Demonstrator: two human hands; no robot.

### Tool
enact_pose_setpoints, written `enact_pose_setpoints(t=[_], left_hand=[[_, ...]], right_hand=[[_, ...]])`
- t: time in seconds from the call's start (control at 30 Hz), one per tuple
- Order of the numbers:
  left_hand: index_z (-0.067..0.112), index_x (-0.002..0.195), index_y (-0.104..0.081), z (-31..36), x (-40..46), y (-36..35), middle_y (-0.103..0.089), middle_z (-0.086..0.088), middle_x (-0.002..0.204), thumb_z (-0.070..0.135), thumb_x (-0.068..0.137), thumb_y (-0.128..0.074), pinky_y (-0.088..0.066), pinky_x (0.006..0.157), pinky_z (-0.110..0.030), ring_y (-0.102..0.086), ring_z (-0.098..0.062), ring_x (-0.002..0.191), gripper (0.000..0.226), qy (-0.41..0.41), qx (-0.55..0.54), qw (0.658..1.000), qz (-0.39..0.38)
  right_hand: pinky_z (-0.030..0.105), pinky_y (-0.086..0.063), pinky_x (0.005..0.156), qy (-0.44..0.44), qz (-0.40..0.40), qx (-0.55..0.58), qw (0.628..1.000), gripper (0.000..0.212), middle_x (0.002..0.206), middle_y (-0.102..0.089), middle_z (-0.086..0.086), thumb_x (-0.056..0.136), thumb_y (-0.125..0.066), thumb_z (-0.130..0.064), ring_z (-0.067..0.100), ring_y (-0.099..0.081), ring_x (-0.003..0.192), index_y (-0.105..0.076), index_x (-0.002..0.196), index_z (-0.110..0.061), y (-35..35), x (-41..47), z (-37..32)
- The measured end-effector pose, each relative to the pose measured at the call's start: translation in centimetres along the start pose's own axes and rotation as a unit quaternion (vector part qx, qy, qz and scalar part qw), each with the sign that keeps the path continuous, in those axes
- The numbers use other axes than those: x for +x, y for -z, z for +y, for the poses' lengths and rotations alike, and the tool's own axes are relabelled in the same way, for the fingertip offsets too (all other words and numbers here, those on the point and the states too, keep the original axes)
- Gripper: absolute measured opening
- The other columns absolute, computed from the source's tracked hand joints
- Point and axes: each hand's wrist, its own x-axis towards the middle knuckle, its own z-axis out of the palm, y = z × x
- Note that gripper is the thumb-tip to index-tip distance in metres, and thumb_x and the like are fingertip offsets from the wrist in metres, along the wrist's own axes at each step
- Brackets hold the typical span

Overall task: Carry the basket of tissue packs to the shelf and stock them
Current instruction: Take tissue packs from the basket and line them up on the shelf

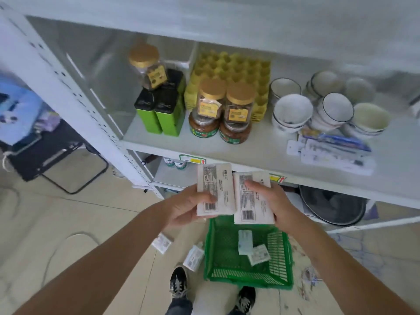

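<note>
My left hand (186, 206) grips one white tissue pack (221, 189), label side up. Beside it, my right hand (273, 198) grips a second tissue pack (258, 209). I hold both just in front of the white shelf's front edge (227, 156), above the floor. Below them the green plastic basket (209, 253) sits on the floor by my feet, with two small packs (245, 242) lying inside. Two more packs lie on the tiles left of the basket (161, 242) (193, 258).
The shelf board holds green tins (159, 112), gold-lidded jars (212, 100), yellow egg trays (238, 67), stacked white bowls (293, 112) and flat packaged items (336, 153). A dark pan (331, 205) sits on the lower shelf. A black folding stool (56, 155) stands at left.
</note>
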Motion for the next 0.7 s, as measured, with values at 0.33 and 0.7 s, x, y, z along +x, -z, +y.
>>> enact_pose_setpoints(t=[0.33,0.7], left_hand=[[0.015,0.133,-0.061,9.2,-10.2,-3.7,-0.077,-0.010,0.126,0.005,0.083,-0.069,-0.064,0.083,-0.033,-0.075,-0.025,0.113,0.052,-0.104,0.066,0.992,0.040],[0.011,0.137,-0.057,18.4,-17.2,-6.0,-0.075,-0.014,0.128,0.004,0.082,-0.069,-0.064,0.092,-0.040,-0.073,-0.030,0.117,0.056,-0.199,0.135,0.969,0.047]], right_hand=[[0.035,-0.064,0.056,0.079,-0.014,-0.007,0.997,0.024,0.095,-0.084,0.016,0.087,-0.084,-0.025,0.031,-0.083,0.077,-0.078,0.106,-0.010,-3.5,-7.2,-11.6],[0.033,-0.064,0.057,0.184,-0.040,-0.018,0.982,0.045,0.097,-0.085,0.010,0.071,-0.092,-0.036,0.026,-0.084,0.078,-0.078,0.108,-0.013,-6.5,-12.1,-22.6]])
